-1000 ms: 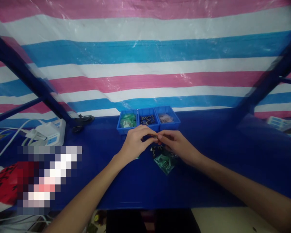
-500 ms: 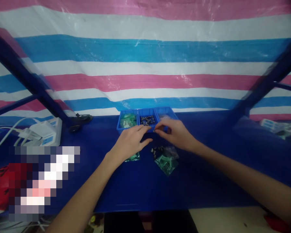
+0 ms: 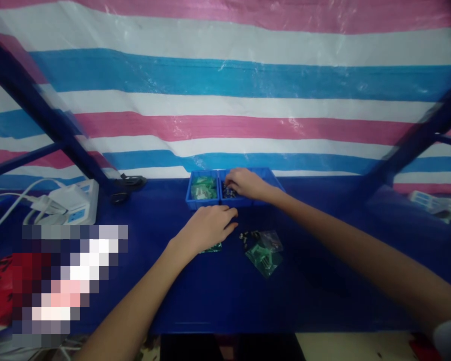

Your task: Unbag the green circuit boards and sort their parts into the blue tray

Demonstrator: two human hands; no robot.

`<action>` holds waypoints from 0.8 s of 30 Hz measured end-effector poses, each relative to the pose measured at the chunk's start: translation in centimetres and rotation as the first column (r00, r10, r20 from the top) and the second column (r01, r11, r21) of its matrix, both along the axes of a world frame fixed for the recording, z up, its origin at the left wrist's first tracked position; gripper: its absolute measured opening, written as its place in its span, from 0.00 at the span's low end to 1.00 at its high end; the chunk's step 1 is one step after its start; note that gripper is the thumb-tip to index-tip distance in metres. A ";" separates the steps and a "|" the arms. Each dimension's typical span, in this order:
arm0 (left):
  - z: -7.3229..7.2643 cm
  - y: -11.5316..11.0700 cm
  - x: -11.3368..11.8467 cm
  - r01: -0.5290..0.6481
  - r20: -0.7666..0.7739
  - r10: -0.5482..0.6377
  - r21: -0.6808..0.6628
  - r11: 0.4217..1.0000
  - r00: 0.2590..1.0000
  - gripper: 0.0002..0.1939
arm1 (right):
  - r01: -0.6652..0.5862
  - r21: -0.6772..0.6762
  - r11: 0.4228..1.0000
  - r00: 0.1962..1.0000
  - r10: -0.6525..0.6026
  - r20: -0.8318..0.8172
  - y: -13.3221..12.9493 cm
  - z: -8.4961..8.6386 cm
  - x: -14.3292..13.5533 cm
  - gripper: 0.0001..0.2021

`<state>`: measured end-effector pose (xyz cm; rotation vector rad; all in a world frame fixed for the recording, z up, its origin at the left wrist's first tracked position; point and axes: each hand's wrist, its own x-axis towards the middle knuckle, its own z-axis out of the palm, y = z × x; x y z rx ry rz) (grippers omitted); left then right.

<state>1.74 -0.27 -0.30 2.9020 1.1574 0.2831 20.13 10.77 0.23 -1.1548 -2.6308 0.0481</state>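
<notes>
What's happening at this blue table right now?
A person's right hand dips into the middle blue bin, among small dark parts. The left hand hovers low over the table, fingers apart. A bag of green pieces lies nearer the person; the left bin holds green packets.

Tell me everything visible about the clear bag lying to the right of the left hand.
The clear bag looks like thin, glossy plastic, holding something green and several slim, pale pieces. It lies flat and slanted on the blue table. Small dark parts sit at its far-left edge, perhaps touching. Neither left hand nor right hand touches it.
</notes>
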 end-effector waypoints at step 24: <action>0.0 0.1 -0.2 -0.032 -0.041 0.031 -0.010 0.999 0.999 0.10 | -0.038 -0.037 0.999 0.998 0.040 0.052 0.6 -0.2 -0.1 0.10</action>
